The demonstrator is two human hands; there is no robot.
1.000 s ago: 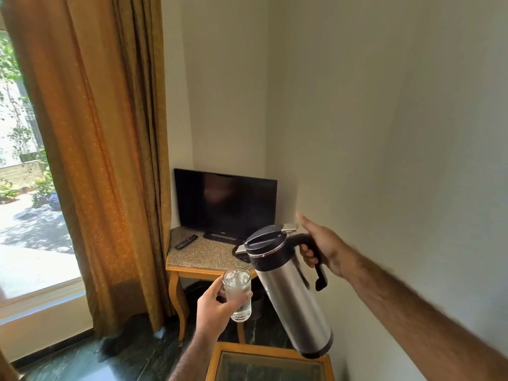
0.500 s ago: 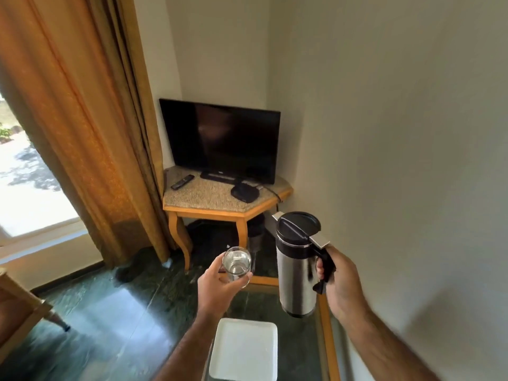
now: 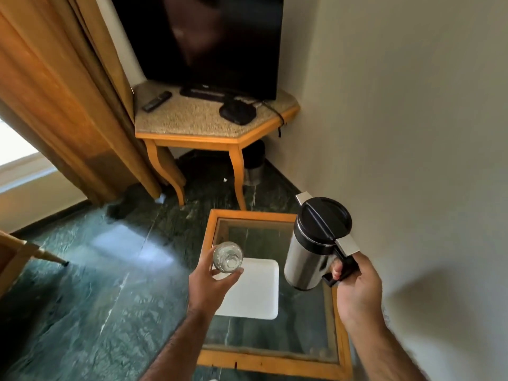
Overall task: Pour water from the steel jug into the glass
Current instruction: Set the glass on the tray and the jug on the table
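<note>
My right hand (image 3: 357,287) grips the black handle of the steel jug (image 3: 308,257), which has a black lid and hangs nearly upright above the right side of a glass-topped side table (image 3: 272,362). My left hand (image 3: 210,284) holds a clear glass (image 3: 227,257) upright, seen from above, left of the jug and apart from it. No water is flowing between them.
A white square tray (image 3: 255,292) lies on the glass table under my left hand. Beyond stands a corner table (image 3: 198,137) with a television (image 3: 217,42), a remote (image 3: 156,100) and a black box. An orange curtain (image 3: 66,100) hangs left; a wall is close on the right.
The view has tilted down and the side table has come fully into sight. The jug went from tilted towards the glass to upright, and both hands now sit lower over the table.
</note>
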